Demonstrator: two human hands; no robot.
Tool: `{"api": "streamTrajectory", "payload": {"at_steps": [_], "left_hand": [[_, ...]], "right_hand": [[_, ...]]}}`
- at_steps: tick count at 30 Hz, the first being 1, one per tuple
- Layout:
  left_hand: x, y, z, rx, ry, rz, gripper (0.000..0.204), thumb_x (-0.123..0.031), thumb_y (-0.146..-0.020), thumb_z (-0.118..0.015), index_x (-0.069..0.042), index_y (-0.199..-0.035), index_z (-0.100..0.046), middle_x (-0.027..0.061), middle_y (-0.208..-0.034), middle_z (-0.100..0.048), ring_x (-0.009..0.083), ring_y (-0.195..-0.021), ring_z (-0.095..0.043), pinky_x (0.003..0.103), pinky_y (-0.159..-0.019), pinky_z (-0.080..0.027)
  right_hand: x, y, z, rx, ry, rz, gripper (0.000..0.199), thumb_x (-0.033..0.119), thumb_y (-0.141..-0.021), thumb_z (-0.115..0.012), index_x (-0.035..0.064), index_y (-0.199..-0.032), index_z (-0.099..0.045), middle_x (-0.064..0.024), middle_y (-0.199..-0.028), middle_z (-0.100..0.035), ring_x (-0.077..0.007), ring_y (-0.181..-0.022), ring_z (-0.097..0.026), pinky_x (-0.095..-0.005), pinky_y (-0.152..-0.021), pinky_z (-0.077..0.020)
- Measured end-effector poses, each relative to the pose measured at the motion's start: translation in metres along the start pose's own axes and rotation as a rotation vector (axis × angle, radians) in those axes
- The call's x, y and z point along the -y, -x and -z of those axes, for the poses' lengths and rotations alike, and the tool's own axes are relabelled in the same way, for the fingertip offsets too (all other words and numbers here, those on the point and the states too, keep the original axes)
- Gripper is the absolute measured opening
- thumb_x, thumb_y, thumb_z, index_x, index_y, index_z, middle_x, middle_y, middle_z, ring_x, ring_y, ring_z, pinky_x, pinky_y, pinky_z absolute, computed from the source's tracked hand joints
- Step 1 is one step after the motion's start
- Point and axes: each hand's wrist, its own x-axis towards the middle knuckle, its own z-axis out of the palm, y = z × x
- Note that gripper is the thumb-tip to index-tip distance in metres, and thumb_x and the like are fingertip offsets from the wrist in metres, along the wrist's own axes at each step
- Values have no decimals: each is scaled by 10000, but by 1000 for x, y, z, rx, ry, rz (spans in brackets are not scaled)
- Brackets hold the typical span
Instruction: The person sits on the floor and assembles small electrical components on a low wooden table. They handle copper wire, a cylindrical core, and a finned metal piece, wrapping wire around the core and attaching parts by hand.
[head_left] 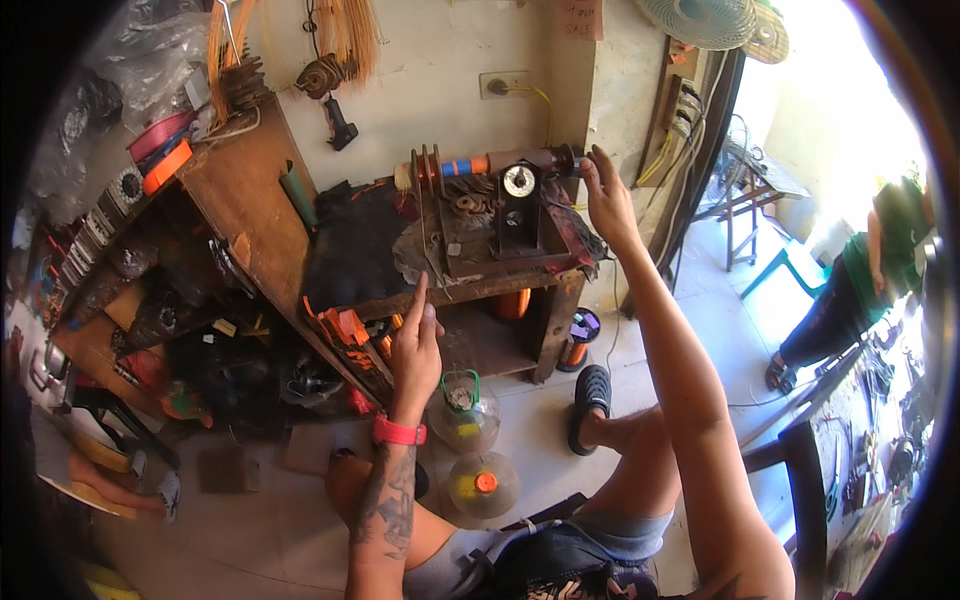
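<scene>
My right hand (608,205) is raised at the right end of a small winding machine (518,220). Its fingers are stretched out, against or just beside the black round end piece (570,160) of the horizontal shaft; contact is hard to make out. On the shaft sit a blue-and-orange band (463,167) and thin upright discs (431,172) at the left. A white-faced dial (519,180) faces me from the machine's upright. In front of the bench, my left hand (415,350) points upward with its index finger extended and thumb apart. Whether fine wire runs at its fingertips cannot be seen clearly.
The machine stands on a wooden bench (480,290) covered partly with dark cloth. Below are two clear round jugs (483,488) and a wire spool (577,350). Cluttered shelves (240,220) line the left. Another person (860,270) stands at the right, near a teal stool (790,268).
</scene>
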Motion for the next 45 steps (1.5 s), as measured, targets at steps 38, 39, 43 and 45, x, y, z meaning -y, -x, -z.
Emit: {"api": "streamTrajectory", "payload": {"at_steps": [38, 39, 43, 45], "left_hand": [[12, 21, -9, -55, -93, 10, 504, -181, -1121, -471, -250, -1619, -431, -17, -682, -393, 83, -633, -402, 287, -608, -412], [11, 22, -11, -53, -68, 55, 505, -177, -1120, -472, -247, -1618, -432, -18, -687, -397, 80, -636, -404, 284, -608, -412], [11, 24, -23, -77, -51, -49, 510, -172, -1118, -475, -241, -1621, -428, -9, -701, -447, 94, -655, -476, 292, -632, -453], [14, 27, -23, -69, -50, -7, 505, -176, -1120, -474, -244, -1618, -433, -4, -702, -457, 95, -662, -485, 294, -643, -460]], "right_hand": [[-14, -46, -43, -54, 190, 161, 506, 410, -1101, -437, -3, -997, -708, -303, -978, -695, -512, -956, -654, -584, -847, -510], [-11, -47, -43, -50, 192, 114, 526, 426, -1100, -430, 0, -994, -720, -303, -982, -700, -510, -963, -659, -582, -853, -514], [-1, -54, -43, -1, 269, -45, 619, 479, -1091, -394, 4, -951, -766, -311, -960, -714, -503, -954, -687, -574, -873, -539], [-1, -56, -45, -12, 304, -37, 647, 488, -1087, -381, 6, -927, -781, -318, -939, -716, -501, -939, -700, -574, -877, -549]]}}
